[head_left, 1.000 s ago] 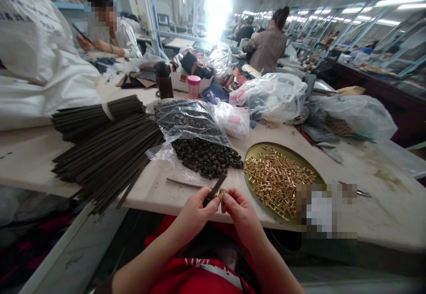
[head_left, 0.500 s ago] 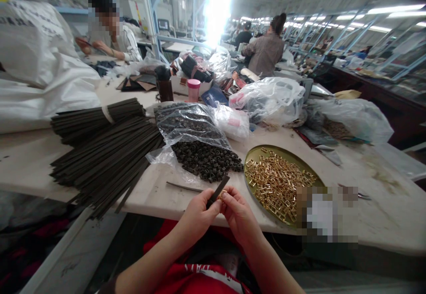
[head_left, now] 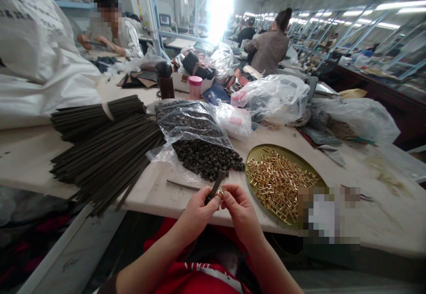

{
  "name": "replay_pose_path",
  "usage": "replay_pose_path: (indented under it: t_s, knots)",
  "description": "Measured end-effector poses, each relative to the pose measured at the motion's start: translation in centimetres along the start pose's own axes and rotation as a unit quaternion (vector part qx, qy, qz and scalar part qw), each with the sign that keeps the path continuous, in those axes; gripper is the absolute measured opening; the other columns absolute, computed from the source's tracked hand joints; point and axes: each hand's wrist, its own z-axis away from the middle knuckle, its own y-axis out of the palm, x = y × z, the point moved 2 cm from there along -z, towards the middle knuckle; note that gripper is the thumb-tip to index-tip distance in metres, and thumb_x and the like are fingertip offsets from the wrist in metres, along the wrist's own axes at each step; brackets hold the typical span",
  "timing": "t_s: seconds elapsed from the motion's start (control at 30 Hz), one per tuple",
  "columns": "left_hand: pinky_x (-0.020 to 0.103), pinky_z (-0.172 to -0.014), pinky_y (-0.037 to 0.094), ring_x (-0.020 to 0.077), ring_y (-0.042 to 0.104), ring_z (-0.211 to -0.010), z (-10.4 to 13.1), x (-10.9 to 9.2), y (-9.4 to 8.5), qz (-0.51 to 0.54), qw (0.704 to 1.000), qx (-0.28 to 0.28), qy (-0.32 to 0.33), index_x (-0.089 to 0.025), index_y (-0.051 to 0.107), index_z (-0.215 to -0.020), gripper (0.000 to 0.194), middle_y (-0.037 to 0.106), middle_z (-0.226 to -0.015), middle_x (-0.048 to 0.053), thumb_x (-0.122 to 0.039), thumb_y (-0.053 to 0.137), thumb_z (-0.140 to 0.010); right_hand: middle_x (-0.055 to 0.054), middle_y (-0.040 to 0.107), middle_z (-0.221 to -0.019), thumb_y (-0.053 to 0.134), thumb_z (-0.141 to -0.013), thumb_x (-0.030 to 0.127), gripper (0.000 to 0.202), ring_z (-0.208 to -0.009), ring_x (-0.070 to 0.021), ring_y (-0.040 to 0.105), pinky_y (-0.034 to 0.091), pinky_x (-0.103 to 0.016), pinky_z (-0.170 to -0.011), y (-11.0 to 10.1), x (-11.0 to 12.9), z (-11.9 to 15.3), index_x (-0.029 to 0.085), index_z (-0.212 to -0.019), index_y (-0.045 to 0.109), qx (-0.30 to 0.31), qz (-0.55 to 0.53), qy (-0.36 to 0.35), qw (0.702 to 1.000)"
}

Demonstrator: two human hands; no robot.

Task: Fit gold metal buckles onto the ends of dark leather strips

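Note:
My left hand is closed around a dark flat strap, whose free end points up and away from me. Between the fingertips of both hands sits a small gold buckle, right against the strap; whether the strap passes through it I cannot tell. My right hand pinches the buckle from the right. Just beyond the hands lies a pile of small black loops, partly under a clear plastic bag. To the right, a round gold tray holds many loose gold buckles.
Bundles of dark straps lie at the left, and one thin strip rests near my left hand. A pink-lidded jar, a dark bottle and plastic bags stand farther back. Pliers-like handles lie right. Two people work beyond.
My hands have shifted slightly, and the right fingers have opened up a little around the buckle, which now shows more. The strap stands a bit more upright. The view has moved slightly.

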Motion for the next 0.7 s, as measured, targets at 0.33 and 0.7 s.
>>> replay_pose_path:
  t_s: [0.33,0.7]
  knots:
    - [0.023,-0.065,0.037,0.0124,0.045,-0.068,0.4,-0.4,-0.2,-0.017,1.000,-0.002,0.011,-0.016,0.052,-0.073,0.017,0.050,-0.070,-0.002,-0.031,0.048,-0.082,0.000,0.062,-0.075,0.066,-0.072,0.036,0.020,-0.063,-0.0119,0.049,0.043,-0.025,-0.059,0.3,1.0,0.1,0.021,-0.086,0.064,0.004,0.062,-0.018,0.998]
    - [0.020,-0.048,0.027,0.0074,0.032,-0.052,0.1,0.4,-0.2,0.047,0.998,0.007,-0.035,-0.014,0.053,-0.081,0.019,0.039,-0.060,-0.006,-0.033,0.049,-0.082,0.000,0.060,-0.079,0.066,-0.073,0.035,0.022,-0.060,-0.0099,0.046,0.041,-0.025,-0.059,0.1,0.5,0.0,0.022,-0.092,0.064,0.015,0.025,0.018,0.999]
